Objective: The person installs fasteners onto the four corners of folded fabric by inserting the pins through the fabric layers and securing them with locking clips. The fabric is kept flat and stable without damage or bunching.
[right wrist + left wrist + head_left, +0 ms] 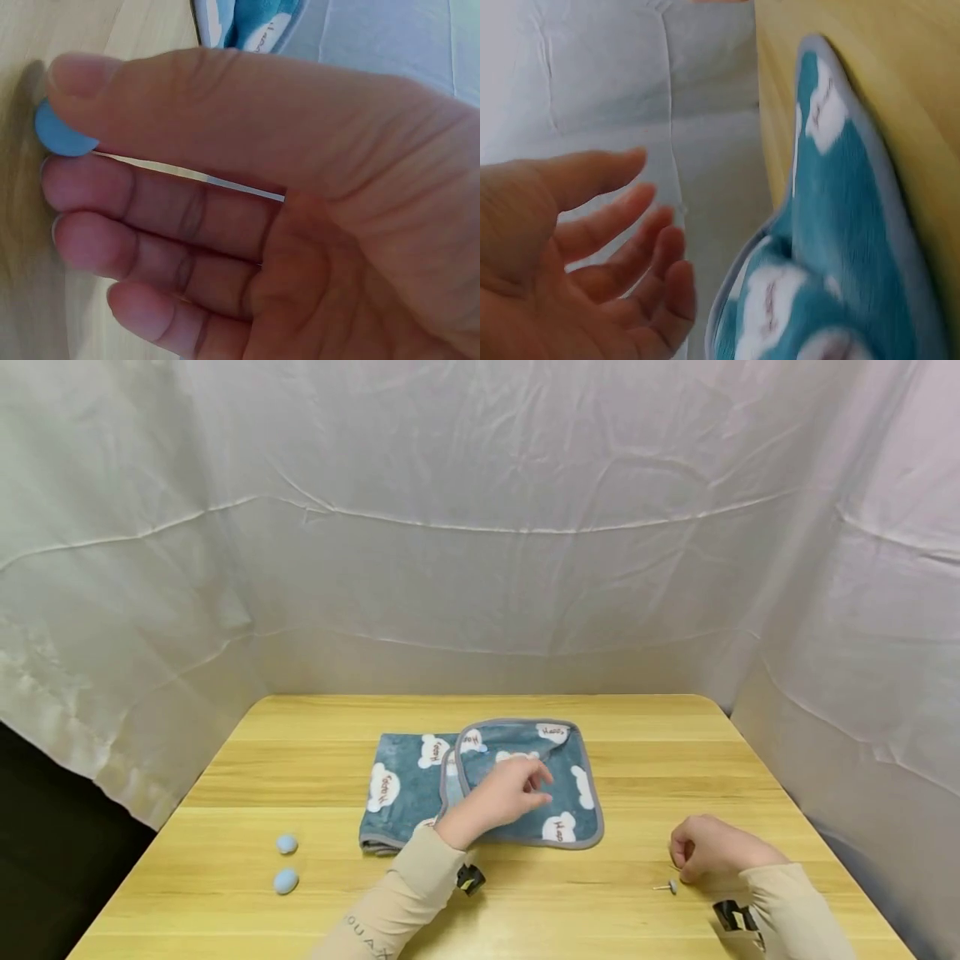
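Observation:
A folded teal blanket (408, 777) with white cloud shapes and grey edging lies on the wooden table. Over its right half hovers my left hand (513, 789), holding nothing, fingers loosely bent with the thumb apart; the left wrist view has the blanket (847, 202) beside that hand (607, 255). On the table at the right, my right hand (708, 847) is low, thumb and fingers bent toward each other. Right beside its thumb lies a small pin with a blue head (672, 887). A round blue head (64, 131) shows at the thumb tip, partly covered by it; the index finger is mostly hidden.
Two light blue oval pieces, a smaller one (286, 843) behind a larger one (285, 881), lie on the table's left side. A small blue piece (482, 748) sits on the blanket near its fold. Pale curtains (480, 568) hang around the table.

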Demonstrator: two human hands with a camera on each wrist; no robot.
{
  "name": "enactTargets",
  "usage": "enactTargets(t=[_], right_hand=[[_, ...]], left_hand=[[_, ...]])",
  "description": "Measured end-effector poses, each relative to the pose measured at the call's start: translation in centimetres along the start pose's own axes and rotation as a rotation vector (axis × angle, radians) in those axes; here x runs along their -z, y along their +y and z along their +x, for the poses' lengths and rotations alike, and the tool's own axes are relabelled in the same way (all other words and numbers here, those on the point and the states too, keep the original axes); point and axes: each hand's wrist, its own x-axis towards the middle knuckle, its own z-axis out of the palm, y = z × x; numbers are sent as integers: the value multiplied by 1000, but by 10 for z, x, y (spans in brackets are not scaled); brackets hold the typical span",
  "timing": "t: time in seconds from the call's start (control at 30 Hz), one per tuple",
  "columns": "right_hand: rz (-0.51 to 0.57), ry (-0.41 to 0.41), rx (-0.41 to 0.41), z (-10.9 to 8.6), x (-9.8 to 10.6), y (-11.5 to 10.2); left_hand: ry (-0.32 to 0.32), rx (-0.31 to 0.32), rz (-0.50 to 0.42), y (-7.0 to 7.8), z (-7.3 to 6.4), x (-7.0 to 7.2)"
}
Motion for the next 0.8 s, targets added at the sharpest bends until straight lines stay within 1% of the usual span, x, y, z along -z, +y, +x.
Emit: enactTargets(t=[0.1,0.17,0.23,0.3,0.43,0.57,0.67,0.8], right_hand=[[-17,0,5,1,-1,1],[-40,3,16,1,-1,2],[-47,7,21,1,-1,2],[-48,10,26,1,-1,1],[-55,17,36,2,-1,2],[-59,17,42,3,0,2],[-68,18,44,4,0,3],[-81,24,57,4,1,4]], left_hand=[[-106,-35,51,3,5,-13],[-166,-51,96,3,7,-22],[-205,-54,131,2,9,-31],[-225,-56,186,2,10,-37],[-233,-62,332,3,11,-47],[-216,-55,462,5,11,-54],[-181,-49,512,6,12,-59],[-141,-43,530,7,12,-64]])
